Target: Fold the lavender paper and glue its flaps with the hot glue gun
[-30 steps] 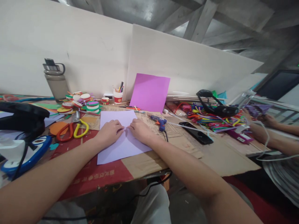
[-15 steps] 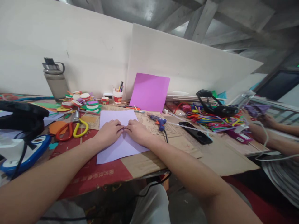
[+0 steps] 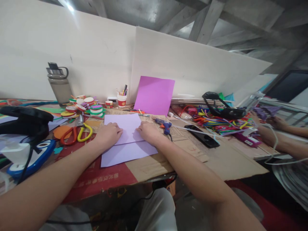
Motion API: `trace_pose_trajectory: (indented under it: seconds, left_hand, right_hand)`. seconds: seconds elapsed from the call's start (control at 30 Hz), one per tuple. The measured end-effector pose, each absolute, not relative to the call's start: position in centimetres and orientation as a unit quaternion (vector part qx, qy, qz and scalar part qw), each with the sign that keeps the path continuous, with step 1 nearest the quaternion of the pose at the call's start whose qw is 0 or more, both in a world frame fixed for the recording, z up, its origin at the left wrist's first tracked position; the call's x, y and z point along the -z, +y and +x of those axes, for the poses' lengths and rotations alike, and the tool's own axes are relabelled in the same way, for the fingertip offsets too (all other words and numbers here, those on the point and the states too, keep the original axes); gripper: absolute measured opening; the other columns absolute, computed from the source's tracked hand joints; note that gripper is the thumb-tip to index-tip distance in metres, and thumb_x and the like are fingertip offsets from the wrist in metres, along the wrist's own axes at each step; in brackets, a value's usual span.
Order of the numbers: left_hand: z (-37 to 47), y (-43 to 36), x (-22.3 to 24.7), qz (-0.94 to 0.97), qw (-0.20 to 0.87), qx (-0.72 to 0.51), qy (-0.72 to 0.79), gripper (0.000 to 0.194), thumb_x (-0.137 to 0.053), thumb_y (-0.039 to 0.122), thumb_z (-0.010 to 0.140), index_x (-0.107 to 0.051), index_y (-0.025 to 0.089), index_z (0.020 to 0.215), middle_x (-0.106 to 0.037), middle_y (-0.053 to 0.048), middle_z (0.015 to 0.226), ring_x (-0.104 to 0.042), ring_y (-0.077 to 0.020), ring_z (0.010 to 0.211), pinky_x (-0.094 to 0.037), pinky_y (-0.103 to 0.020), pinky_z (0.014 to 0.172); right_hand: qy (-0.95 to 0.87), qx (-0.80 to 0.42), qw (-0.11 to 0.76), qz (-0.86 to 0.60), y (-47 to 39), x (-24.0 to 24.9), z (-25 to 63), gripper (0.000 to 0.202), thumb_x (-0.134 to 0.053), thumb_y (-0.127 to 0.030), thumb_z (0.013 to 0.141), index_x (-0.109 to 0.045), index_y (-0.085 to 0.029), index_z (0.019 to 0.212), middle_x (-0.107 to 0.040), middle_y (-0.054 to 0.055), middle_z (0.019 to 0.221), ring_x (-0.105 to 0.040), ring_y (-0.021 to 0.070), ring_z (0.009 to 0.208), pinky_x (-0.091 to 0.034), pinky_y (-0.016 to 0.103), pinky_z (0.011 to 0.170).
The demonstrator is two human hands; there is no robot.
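A lilac sheet of paper (image 3: 127,155) lies on the cardboard-covered table in front of me, with a straight fold edge or flap line across its middle. My left hand (image 3: 111,134) rests on the left part of the sheet, its fingers curled and pinching the paper near the line. My right hand (image 3: 147,131) grips the right edge in the same way, thumb and fingers drawn together. Bare paper shows between the two hands. Just right of my right hand is a blue glue gun (image 3: 165,125). Scissors (image 3: 80,131) with red and yellow handles lie left of my left hand.
A purple sheet (image 3: 154,95) leans against the white board behind. A black phone (image 3: 202,136) and a heap of colourful pipe cleaners (image 3: 216,122) lie to the right. Left stand a water bottle (image 3: 59,86) and a blue-white power strip (image 3: 36,160). Another person's hands (image 3: 271,131) work far right.
My hands have moved apart from the middle of the sheet, left hand to the left and right hand to the right. A straight line across the lilac paper now shows between them.
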State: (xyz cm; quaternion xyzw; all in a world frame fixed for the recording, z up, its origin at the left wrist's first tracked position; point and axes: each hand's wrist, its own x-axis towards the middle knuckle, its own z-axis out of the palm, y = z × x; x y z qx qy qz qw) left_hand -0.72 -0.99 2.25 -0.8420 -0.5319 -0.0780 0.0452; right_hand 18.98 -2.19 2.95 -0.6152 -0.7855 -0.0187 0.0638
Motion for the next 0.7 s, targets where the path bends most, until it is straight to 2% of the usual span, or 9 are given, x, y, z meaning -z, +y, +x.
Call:
trace_pose_trajectory:
  seconds: [0.13, 0.23, 0.43, 0.5, 0.57, 0.63, 0.7]
  left_hand:
    - [-0.2, -1.5, -2.8, -0.811, 0.064, 0.037, -0.580, 0.041, -0.036, 0.038, 0.091, -0.068, 0.016, 0.104, -0.065, -0.012, 0.110, -0.058, -0.0263, 0.104, -0.043, -0.036, 0.086]
    - [0.3, -2.0, -3.2, -0.788, 0.085, 0.006, -0.609, 0.044, -0.035, 0.036, 0.092, -0.069, 0.010, 0.100, -0.068, -0.017, 0.102, -0.063, -0.0292, 0.095, -0.046, -0.037, 0.079]
    - [0.5, -2.7, -2.8, -0.797, 0.116, -0.003, -0.593, 0.044, -0.038, 0.037, 0.091, -0.070, 0.007, 0.093, -0.070, -0.019, 0.091, -0.066, -0.0326, 0.084, -0.048, -0.040, 0.069]
    - [0.4, -2.7, -2.3, -0.815, 0.130, 0.006, -0.565, 0.041, -0.037, 0.032, 0.091, -0.070, 0.007, 0.092, -0.070, -0.019, 0.091, -0.066, -0.0321, 0.087, -0.048, -0.042, 0.074]
    - [0.4, -2.5, -1.8, -0.847, 0.145, 0.035, -0.510, 0.037, -0.037, 0.027, 0.092, -0.069, 0.008, 0.098, -0.069, -0.018, 0.101, -0.063, -0.0301, 0.099, -0.045, -0.042, 0.086]
    - [0.5, -2.3, -1.2, -0.876, 0.143, 0.073, -0.454, 0.036, -0.040, 0.028, 0.092, -0.065, 0.009, 0.109, -0.065, -0.016, 0.114, -0.057, -0.0274, 0.112, -0.040, -0.040, 0.097]
    - [0.6, -2.0, -0.7, -0.887, 0.116, 0.092, -0.437, 0.039, -0.041, 0.035, 0.092, -0.062, 0.010, 0.114, -0.062, -0.015, 0.121, -0.054, -0.0260, 0.117, -0.039, -0.037, 0.099]
  right_hand:
    - [-0.783, 0.018, 0.057, -0.619, -2.4, -3.2, 18.8, 0.038, -0.040, -0.035, 0.094, -0.068, -0.011, 0.100, -0.064, 0.016, 0.111, -0.059, 0.0236, 0.103, -0.042, 0.029, 0.087]
    - [-0.781, 0.021, 0.053, -0.622, -2.5, -3.3, 18.7, 0.039, -0.039, -0.035, 0.094, -0.068, -0.011, 0.100, -0.064, 0.017, 0.112, -0.059, 0.0246, 0.103, -0.043, 0.031, 0.087]
    - [-0.775, 0.038, 0.057, -0.628, -2.1, -2.8, 19.2, 0.041, -0.039, -0.035, 0.093, -0.070, -0.009, 0.093, -0.065, 0.019, 0.106, -0.062, 0.0267, 0.095, -0.045, 0.034, 0.081]
    - [-0.787, 0.044, 0.078, -0.611, -2.0, -2.4, 19.5, 0.039, -0.039, -0.034, 0.094, -0.071, -0.010, 0.091, -0.065, 0.018, 0.103, -0.061, 0.0251, 0.096, -0.044, 0.034, 0.084]
    - [-0.816, 0.045, 0.123, -0.562, -2.0, -1.9, 19.6, 0.035, -0.040, -0.032, 0.094, -0.070, -0.012, 0.095, -0.065, 0.015, 0.104, -0.058, 0.0221, 0.102, -0.041, 0.032, 0.090]
    - [-0.847, 0.034, 0.174, -0.501, -2.0, -1.3, 19.5, 0.031, -0.042, -0.030, 0.094, -0.066, -0.014, 0.107, -0.063, 0.012, 0.111, -0.055, 0.0195, 0.109, -0.038, 0.030, 0.096]
    - [-0.867, 0.007, 0.195, -0.458, -2.0, -0.7, 19.3, 0.031, -0.045, -0.030, 0.093, -0.062, -0.015, 0.114, -0.062, 0.011, 0.116, -0.053, 0.0182, 0.111, -0.036, 0.030, 0.098]
